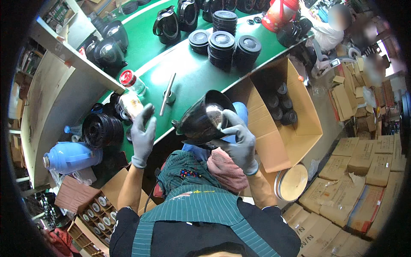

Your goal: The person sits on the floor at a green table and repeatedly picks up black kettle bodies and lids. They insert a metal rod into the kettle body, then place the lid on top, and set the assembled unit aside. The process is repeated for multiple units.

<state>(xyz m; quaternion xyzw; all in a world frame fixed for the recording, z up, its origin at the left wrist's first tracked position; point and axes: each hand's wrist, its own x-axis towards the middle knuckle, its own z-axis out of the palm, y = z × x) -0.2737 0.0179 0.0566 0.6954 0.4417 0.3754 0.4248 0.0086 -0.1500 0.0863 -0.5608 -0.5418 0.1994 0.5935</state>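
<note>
My right hand [240, 143], in a grey glove, grips the rim of a glossy black jug body [195, 122], holding it tilted over my lap at the table's front edge. My left hand [143, 139], gloved too, is raised to the left of the jug body with fingers apart and nothing in them. Just beyond its fingertips is a pale cylindrical container [131, 105], next to a clear jar with a red lid [127, 78]. A metal rod [167, 95] leans on the green table [147, 64] between the jar and the jug body.
Stacks of black round lids [221, 45] and black jugs [168, 26] stand farther back. An open carton [306, 128] holding black parts is at right. At left are stacked black rings [102, 130] and a blue flask [73, 156]. A divided carton [92, 220] sits lower left.
</note>
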